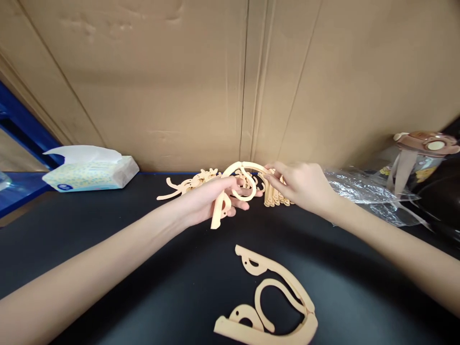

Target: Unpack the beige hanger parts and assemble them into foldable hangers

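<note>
A cream-coloured folding hanger, with a curved hook and two jointed arms, is held up in the middle of the head view. My left hand is closed around its left arm, fingers behind the hook. My right hand pinches the hanger's right arm, and the fingertips are partly hidden. Nearest to me, another folding hanger lies folded open on the black tabletop. Behind my hands are a loose pile of curved cream pieces and a stack of cream arm pieces.
At the left stands a tissue pack with a sheet sticking out, beside a blue metal frame. Clear plastic wrapping and a strapped bottle are at the right. A cardboard wall closes off the back.
</note>
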A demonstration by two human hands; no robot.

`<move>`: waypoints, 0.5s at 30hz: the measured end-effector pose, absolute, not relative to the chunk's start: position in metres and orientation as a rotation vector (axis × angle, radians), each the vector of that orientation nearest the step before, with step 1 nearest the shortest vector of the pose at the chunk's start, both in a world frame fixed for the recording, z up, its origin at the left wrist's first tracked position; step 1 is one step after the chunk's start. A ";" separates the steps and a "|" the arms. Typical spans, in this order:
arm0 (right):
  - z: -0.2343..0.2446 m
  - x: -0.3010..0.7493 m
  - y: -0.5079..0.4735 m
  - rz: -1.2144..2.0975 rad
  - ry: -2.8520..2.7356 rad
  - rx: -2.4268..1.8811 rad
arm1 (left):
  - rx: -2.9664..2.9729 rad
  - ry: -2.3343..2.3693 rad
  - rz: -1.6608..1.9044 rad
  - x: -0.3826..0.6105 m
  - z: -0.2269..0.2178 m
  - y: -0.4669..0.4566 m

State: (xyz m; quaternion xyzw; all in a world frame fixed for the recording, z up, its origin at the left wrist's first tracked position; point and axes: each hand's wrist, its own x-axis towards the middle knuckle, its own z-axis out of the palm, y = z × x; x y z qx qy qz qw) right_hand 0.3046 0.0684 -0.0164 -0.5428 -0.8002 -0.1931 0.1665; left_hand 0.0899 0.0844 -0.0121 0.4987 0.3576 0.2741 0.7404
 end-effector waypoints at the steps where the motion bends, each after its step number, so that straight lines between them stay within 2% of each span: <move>1: -0.018 0.303 0.067 -0.641 -2.314 -1.529 | 1.070 0.738 0.574 0.091 -0.010 0.082; 4: -0.018 0.301 0.065 -0.642 -2.394 -1.468 | 1.047 0.665 0.492 0.093 -0.006 0.078; 9: -0.004 0.316 0.076 0.090 -2.281 -1.547 | 1.316 0.994 0.471 0.088 -0.020 0.079; 15: -0.013 0.354 0.109 -0.024 -1.912 -1.993 | 1.439 1.143 0.580 0.088 -0.029 0.083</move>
